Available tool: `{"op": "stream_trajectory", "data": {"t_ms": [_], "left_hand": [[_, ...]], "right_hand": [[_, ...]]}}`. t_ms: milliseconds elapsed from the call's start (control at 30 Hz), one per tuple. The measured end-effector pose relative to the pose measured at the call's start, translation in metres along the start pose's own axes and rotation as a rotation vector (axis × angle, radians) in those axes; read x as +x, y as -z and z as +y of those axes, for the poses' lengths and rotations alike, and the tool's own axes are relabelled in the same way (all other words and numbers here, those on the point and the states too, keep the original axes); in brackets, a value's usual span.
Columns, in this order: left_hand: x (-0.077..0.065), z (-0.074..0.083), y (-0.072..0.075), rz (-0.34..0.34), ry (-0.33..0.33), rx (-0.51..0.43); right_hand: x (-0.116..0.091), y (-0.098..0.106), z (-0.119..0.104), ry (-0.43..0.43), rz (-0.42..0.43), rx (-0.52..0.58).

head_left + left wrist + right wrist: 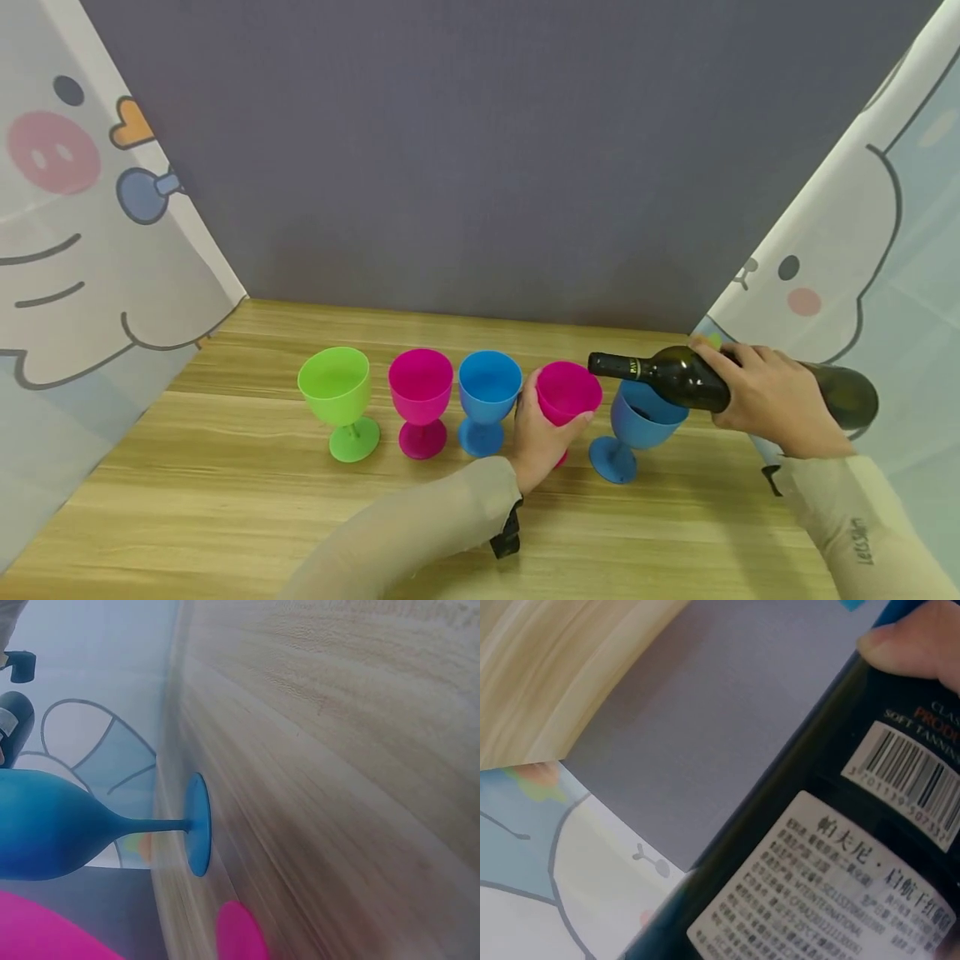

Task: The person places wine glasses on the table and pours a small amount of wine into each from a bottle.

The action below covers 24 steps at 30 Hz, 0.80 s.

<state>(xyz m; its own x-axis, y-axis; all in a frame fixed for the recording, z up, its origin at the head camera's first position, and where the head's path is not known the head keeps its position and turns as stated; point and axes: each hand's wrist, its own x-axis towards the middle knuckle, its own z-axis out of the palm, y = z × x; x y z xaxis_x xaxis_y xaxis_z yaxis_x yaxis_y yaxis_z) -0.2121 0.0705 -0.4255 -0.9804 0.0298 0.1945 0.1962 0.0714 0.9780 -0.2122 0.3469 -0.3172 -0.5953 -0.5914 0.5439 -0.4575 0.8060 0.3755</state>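
Observation:
My left hand [534, 442] grips the bowl of a pink goblet [567, 390], fourth from the left in a row on the table. With my right hand [772, 396] I hold a dark wine bottle [688, 379] by its body, tipped almost level. The bottle's mouth points left, at the right rim of the pink goblet. Beneath the bottle's neck is a blue goblet [645, 421]. In the right wrist view my thumb [915, 645] lies on the bottle beside its printed back label [817, 885]. Whether liquid flows cannot be seen.
Left of my hand stand a blue goblet [489, 392], another pink goblet [421, 387] and a green goblet [336, 387]. The wooden table [225, 500] ends at a grey back panel [487, 167]. Cartoon-printed cloths [90, 250] hang at both sides.

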Motion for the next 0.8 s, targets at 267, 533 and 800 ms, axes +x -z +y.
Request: {"op": "stream_trajectory", "data": {"t_ms": [267,533,800], "left_hand": [[0.0016,0.0009,0.0026,-0.014,0.038,0.000],[-0.0027,-0.0025,0.0021,-0.026,0.040,-0.024],[0.0008,-0.0001,0.0038,-0.041,0.037,-0.058]], "right_hand": [[0.0048,0.0040,0.0009,0.010,-0.016,-0.020],[-0.0004,0.0026,-0.0031,-0.019,-0.057,0.000],[0.0047,0.0050,-0.0022,-0.016,-0.061,-0.001]]}}
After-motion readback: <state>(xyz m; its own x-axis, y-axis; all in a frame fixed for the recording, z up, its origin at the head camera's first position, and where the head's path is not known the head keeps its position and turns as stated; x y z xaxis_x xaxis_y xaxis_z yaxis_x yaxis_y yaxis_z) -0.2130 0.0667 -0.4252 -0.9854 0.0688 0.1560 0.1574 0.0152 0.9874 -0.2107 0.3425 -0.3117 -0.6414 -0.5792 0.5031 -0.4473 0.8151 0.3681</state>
